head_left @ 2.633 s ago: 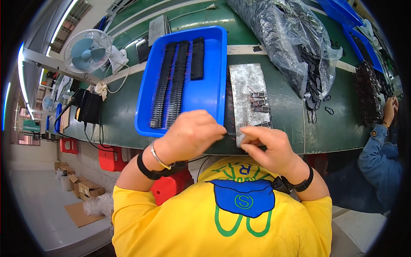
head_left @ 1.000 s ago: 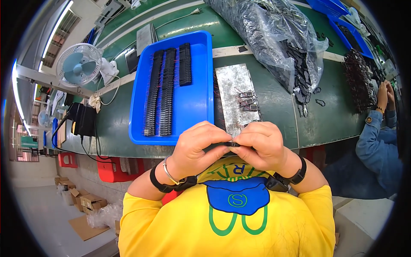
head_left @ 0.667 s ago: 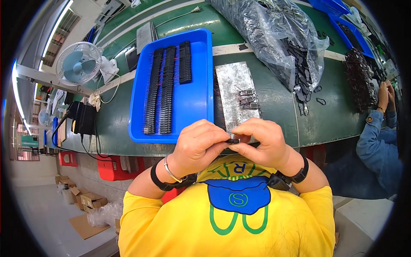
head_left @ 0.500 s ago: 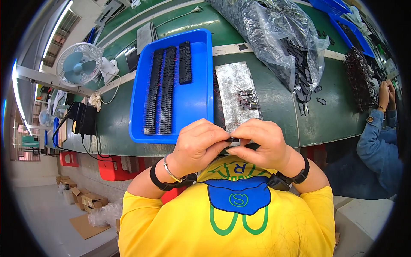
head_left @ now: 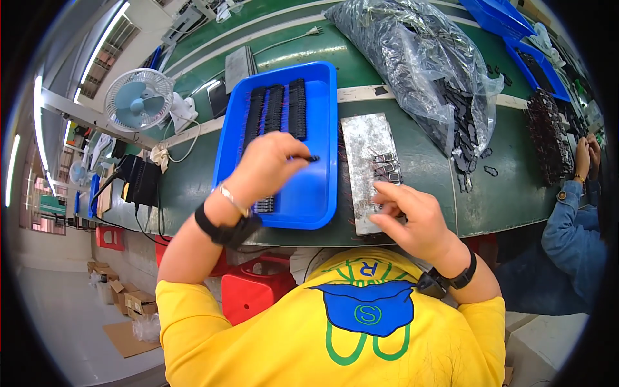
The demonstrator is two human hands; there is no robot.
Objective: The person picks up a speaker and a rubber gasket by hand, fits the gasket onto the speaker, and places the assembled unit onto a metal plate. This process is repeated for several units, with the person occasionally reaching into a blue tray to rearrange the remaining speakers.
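Pinched in my left hand [head_left: 271, 166] is a small black plastic part [head_left: 313, 158], held above the blue tray [head_left: 322, 200]. Tight rows of similar black parts [head_left: 298, 109] with thin reddish wires stand in the tray; my hand and forearm cover the lower part of them. My right hand [head_left: 416, 216] is over the grey metal plate [head_left: 362, 138], its fingers apart and nothing visible between them. Close to its fingertips, several small black frames [head_left: 387, 169] lie on the plate.
A clear plastic bag [head_left: 422, 71] spills black frames [head_left: 465, 155] onto the green table [head_left: 425, 187]. At the left are a fan [head_left: 138, 100] and a black power adapter [head_left: 142, 179]. A red stool [head_left: 258, 290] stands below the table edge. A co-worker's sleeve [head_left: 570, 226] is at the right.
My hands have parted from their joint hold on the black part. The left carried it up and left over the tray; the right moved right and opened over the metal plate.
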